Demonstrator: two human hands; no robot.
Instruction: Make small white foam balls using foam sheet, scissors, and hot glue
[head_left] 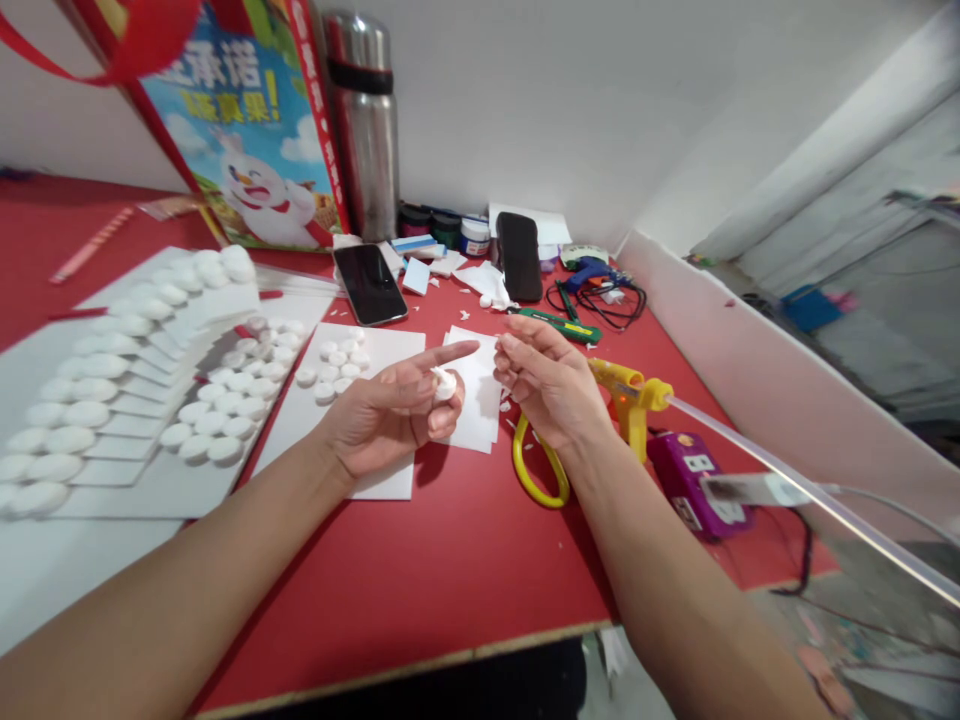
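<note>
My left hand (390, 408) is in the middle, with its index finger stretched out to the right. Its thumb and curled fingers grip a small white lump (444, 385) that looks soft and irregular. Across a narrow gap, the fingertips of my right hand (551, 378) are drawn together; whatever they pinch, if anything, is too small to make out. Beneath my left hand lies a white board (390, 480) bearing several small white rounded pieces (337, 360). White paper sheets (476, 425) lie under the gap between my hands.
Rows of white discs (67, 440) cover stepped boards at left. Yellow-handled scissors (541, 485), a yellow glue gun (634, 400) with a long clear stick, and a purple power socket (701, 485) are at right. Behind are phones (370, 283), a green cutter (562, 326), and a steel thermos (367, 130).
</note>
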